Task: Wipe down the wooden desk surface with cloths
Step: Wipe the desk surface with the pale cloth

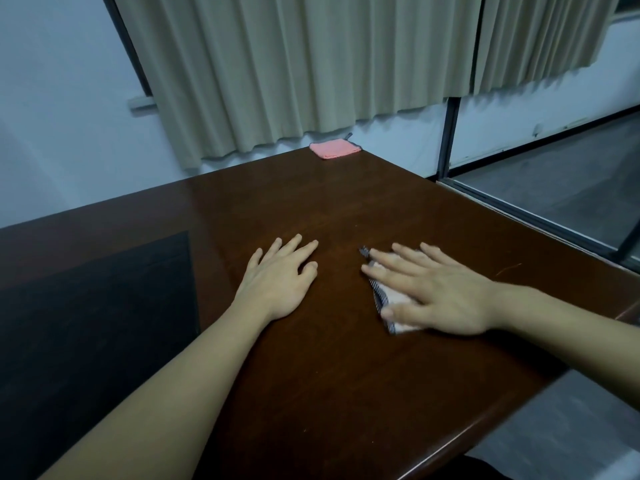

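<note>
A dark brown wooden desk (346,358) fills the lower half of the head view. My right hand (440,289) lies flat with spread fingers on a pale folded cloth with a dark stitched edge (391,303), pressing it onto the desk; most of the cloth is hidden under the palm. My left hand (280,275) rests palm down on the bare wood to the left of the cloth, fingers relaxed, holding nothing. A folded pink cloth (334,148) lies at the desk's far corner.
A black inset panel (93,323) covers the desk's left part. Beige curtains (311,64) hang behind the far edge. A dark metal frame (450,136) and a glass partition stand along the right edge, with grey floor beyond.
</note>
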{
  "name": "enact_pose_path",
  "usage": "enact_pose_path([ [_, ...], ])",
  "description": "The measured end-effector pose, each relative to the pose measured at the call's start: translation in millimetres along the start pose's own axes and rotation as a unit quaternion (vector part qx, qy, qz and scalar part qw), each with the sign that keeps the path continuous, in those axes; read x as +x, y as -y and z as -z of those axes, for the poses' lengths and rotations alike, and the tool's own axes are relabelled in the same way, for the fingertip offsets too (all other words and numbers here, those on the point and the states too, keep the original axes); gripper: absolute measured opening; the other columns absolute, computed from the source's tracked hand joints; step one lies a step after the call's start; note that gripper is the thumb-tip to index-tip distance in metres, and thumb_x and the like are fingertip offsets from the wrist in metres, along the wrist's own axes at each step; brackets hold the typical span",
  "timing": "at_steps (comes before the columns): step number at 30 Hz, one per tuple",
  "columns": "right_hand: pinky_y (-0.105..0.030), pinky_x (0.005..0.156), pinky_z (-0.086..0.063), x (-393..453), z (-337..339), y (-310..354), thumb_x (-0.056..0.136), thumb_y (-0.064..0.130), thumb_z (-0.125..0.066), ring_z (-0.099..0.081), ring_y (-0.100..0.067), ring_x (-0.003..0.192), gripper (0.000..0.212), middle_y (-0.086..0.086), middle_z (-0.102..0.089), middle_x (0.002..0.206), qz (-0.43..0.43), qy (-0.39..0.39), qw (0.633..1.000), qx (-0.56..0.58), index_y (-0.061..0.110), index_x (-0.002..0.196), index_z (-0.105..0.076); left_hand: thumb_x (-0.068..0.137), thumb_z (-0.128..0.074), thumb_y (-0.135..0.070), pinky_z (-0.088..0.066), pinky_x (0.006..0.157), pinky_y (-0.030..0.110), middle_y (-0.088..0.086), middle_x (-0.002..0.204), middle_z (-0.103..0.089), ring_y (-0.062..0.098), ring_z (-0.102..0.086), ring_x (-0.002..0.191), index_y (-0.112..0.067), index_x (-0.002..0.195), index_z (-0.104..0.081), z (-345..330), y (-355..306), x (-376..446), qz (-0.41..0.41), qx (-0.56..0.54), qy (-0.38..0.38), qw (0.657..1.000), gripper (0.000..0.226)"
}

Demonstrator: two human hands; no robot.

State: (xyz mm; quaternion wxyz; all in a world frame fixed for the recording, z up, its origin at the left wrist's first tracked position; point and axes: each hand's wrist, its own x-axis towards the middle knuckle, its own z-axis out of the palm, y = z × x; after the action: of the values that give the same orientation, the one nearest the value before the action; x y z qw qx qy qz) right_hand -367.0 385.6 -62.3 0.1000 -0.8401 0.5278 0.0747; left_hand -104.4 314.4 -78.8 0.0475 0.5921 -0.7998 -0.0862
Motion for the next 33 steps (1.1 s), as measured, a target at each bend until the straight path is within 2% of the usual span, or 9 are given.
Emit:
enact_pose_path([
  [2, -0.045, 0.123, 0.010, 21.4, 4.5, -22.4, 0.075, 0.092, 0.003, 0.015, -0.013, 0.154, 0.089, 0.020, 0.018, 0.164, -0.039, -0.017, 0.999, 0.001, 0.053, 0.154, 0.008, 0.107, -0.024, -0.050, -0.001, 0.126, 0.046, -0.012, 0.169, -0.009, 0.016, -0.003, 0.156, -0.046, 0.158, -0.019, 0.1, 0.1, -0.7, -0.001, -0.003, 0.001, 1.000, 0.051],
  [4, -0.049, 0.124, 0.006, 47.8, 11.5, -51.3, 0.076, 0.092, 0.000, 0.008, -0.018, 0.156, 0.093, 0.016, 0.013, 0.167, -0.101, -0.029, 0.994, 0.002, 0.048, 0.158, 0.004, 0.107, -0.024, -0.050, -0.001, 0.126, 0.045, -0.012, 0.169, -0.009, 0.016, -0.003, 0.156, -0.047, 0.158, -0.019, 0.1, 0.1, -1.1, 0.001, -0.004, 0.001, 1.000, 0.051],
  [7, -0.054, 0.123, 0.005, 79.4, 22.5, -80.6, 0.087, 0.086, -0.012, 0.005, -0.024, 0.157, 0.085, 0.011, 0.010, 0.169, -0.193, -0.028, 0.981, 0.020, 0.044, 0.160, -0.001, 0.107, -0.024, -0.050, -0.001, 0.126, 0.045, -0.013, 0.169, -0.009, 0.015, -0.003, 0.156, -0.047, 0.157, -0.019, 0.9, -0.8, -1.7, 0.003, -0.002, 0.003, 1.000, 0.050],
  [10, -0.056, 0.123, 0.006, 91.2, 23.0, -82.6, 0.092, 0.082, -0.018, 0.006, -0.026, 0.157, 0.080, 0.011, 0.010, 0.170, -0.228, -0.032, 0.972, 0.038, 0.044, 0.161, -0.003, 0.107, -0.024, -0.051, -0.001, 0.126, 0.045, -0.013, 0.169, -0.009, 0.015, -0.003, 0.156, -0.047, 0.157, -0.019, 1.4, -2.3, -2.5, 0.002, -0.003, 0.004, 1.000, 0.050],
  [13, -0.057, 0.123, 0.006, 79.4, 18.9, -67.2, 0.093, 0.081, -0.017, 0.008, -0.026, 0.157, 0.079, 0.010, 0.011, 0.169, -0.205, -0.033, 0.978, 0.032, 0.043, 0.161, -0.002, 0.107, -0.025, -0.050, -0.002, 0.126, 0.046, -0.012, 0.169, -0.010, 0.016, -0.004, 0.156, -0.046, 0.157, -0.020, 0.6, -3.8, -3.5, 0.001, -0.005, -0.001, 1.000, 0.050],
  [18, -0.054, 0.123, 0.007, 21.6, 2.2, -20.6, 0.091, 0.079, -0.010, 0.012, -0.024, 0.156, 0.079, 0.011, 0.017, 0.168, -0.085, -0.024, 0.996, -0.002, 0.042, 0.160, 0.006, 0.108, -0.030, -0.043, -0.001, 0.126, 0.048, -0.012, 0.168, -0.013, 0.017, -0.003, 0.156, -0.043, 0.158, -0.023, 0.6, -5.4, -6.2, -0.028, -0.016, -0.021, 0.999, 0.050],
  [23, -0.048, 0.124, 0.013, -25.5, -7.9, 3.0, 0.075, 0.086, 0.001, 0.021, -0.013, 0.152, 0.089, 0.018, 0.021, 0.165, -0.012, -0.008, 1.000, 0.005, 0.050, 0.156, 0.010, 0.108, -0.037, -0.033, 0.002, 0.125, 0.048, -0.013, 0.167, -0.019, 0.014, -0.005, 0.156, -0.041, 0.156, -0.029, 5.3, -9.1, -7.2, -0.066, -0.015, -0.024, 0.997, 0.049],
  [27, -0.046, 0.124, 0.013, -16.5, -5.9, -16.3, 0.077, 0.088, -0.004, 0.020, -0.010, 0.152, 0.086, 0.022, 0.021, 0.163, -0.019, -0.006, 1.000, 0.020, 0.053, 0.155, 0.008, 0.108, -0.041, -0.031, -0.001, 0.126, 0.051, -0.011, 0.166, -0.022, 0.017, -0.008, 0.156, -0.039, 0.156, -0.030, 11.3, -17.3, -2.0, -0.040, -0.061, 0.005, 0.997, 0.050],
  [33, -0.050, 0.125, 0.006, 21.4, 5.4, -72.3, 0.075, 0.087, -0.006, 0.008, -0.018, 0.156, 0.092, 0.016, 0.011, 0.168, -0.129, -0.035, 0.991, 0.026, 0.048, 0.159, 0.001, 0.108, -0.031, -0.047, 0.001, 0.125, 0.054, -0.010, 0.168, -0.015, 0.021, -0.005, 0.156, -0.040, 0.158, -0.025, 6.0, -53.8, 12.7, -0.042, -0.059, 0.035, 0.997, 0.051],
])
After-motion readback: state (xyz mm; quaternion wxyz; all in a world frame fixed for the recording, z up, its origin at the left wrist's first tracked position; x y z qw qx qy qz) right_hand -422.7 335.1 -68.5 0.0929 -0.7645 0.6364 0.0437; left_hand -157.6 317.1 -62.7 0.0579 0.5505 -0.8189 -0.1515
